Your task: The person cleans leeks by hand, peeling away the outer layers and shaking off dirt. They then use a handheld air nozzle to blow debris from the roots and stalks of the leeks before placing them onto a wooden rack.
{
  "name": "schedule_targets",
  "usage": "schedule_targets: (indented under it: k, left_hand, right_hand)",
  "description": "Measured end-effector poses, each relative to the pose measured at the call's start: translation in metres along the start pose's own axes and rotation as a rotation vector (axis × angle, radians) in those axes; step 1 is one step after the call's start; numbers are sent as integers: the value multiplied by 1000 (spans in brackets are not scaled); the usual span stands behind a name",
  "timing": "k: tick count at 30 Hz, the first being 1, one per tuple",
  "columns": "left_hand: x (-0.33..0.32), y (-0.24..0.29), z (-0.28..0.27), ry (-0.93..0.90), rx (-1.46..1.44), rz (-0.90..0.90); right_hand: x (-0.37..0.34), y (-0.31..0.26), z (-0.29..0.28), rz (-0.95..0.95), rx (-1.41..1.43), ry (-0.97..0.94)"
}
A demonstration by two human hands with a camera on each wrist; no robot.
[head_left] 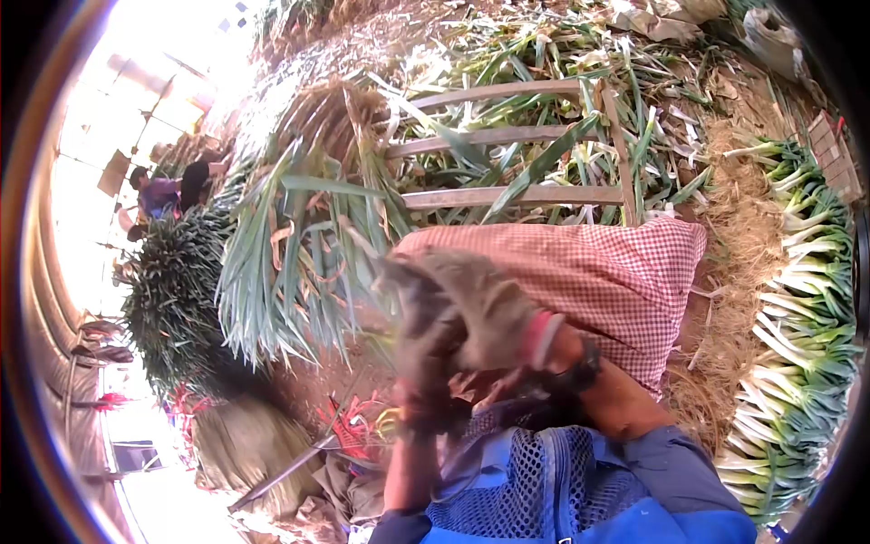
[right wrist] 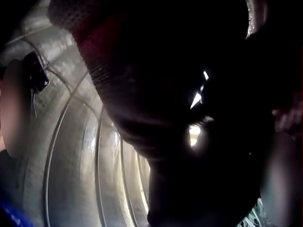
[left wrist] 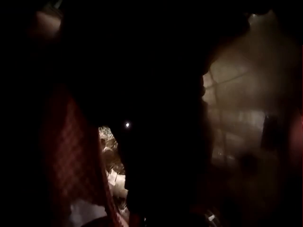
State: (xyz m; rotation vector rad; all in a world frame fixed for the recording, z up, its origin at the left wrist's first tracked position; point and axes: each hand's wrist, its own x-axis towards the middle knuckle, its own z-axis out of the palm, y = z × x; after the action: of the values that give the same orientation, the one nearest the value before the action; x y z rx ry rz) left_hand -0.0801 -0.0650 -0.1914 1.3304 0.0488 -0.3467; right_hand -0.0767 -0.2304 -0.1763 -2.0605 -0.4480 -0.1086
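Observation:
In the head view, both hands meet in front of the chest, wearing dirty grey-brown work gloves and blurred by motion. The right hand [head_left: 489,308], whose glove has a red and white cuff [head_left: 541,337], overlaps the left hand [head_left: 424,322]. Their fingers run together in the blur, and I cannot tell whether either one grips the other's glove. Both wrist views are mostly blocked by dark shapes close to the lens. Just beyond the hands lies a red-and-white checked cloth sack [head_left: 616,281]. Left of them, a bundle of leeks [head_left: 299,245] spreads its long green leaves.
A wooden slatted frame [head_left: 521,195] lies behind the sack amid loose leaves [head_left: 544,54]. Trimmed leeks [head_left: 797,299] line the right side. Red ties [head_left: 349,422] and a long thin pole [head_left: 281,476] lie at lower left. Another person [head_left: 163,190] is at far left.

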Motion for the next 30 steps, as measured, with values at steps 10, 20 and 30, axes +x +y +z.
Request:
schedule_targets:
  k: [10,20,30]
  left_hand:
    - [8,-1,56,-310,4,-199]
    - [138,30,40,-388,217,-18]
    - [147,16,-120,524,355,338]
  right_hand:
    - [-64,46,-26,137,564,61]
    - [-27,54,-109,479,831,239]
    - [-23,203,-137,635,531,490]
